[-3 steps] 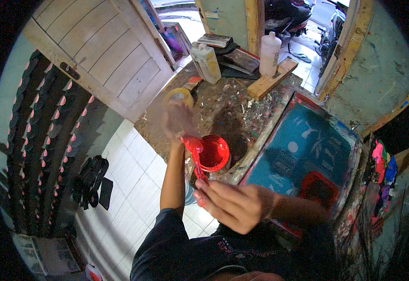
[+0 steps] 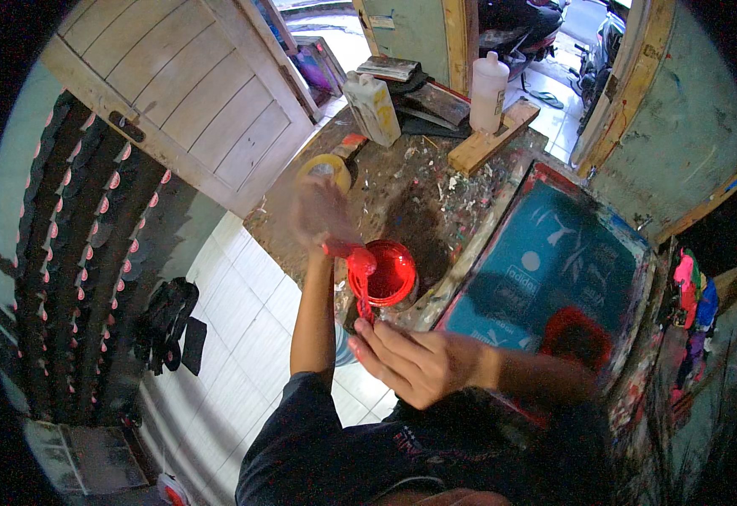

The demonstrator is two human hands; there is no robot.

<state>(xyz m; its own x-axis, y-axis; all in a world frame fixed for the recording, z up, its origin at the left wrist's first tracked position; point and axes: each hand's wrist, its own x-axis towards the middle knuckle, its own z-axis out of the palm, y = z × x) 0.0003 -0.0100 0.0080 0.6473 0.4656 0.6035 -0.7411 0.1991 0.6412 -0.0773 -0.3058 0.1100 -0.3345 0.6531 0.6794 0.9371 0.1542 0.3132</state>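
A red-smeared lump (its kind is hard to tell under so much paint) hangs over the left edge of a paint tub, with a thin red strand running down from it. The coating is wet and glossy; the tub's rim and inside are the same bright red, darker in the depth. The right hand pinches the strand's lower end between close-set fingertips, themselves stained red. The left hand is blurred at the lump's left end, and I cannot tell how far its fingers are closed.

Tub and hands are at the near part of a brown worktable, its top crusted with paint flecks. Beyond the left hand lies a yellow ring; farther back stand a stained jug, a pale bottle with small print on its side, and a wooden block. To the right, a framed blue screen carries pale lettering and figures, plus a red patch. The dark shirt has small printed lettering too.

Around the table are a white panelled door, light floor tiles, and dark hanging rows dotted with pink.
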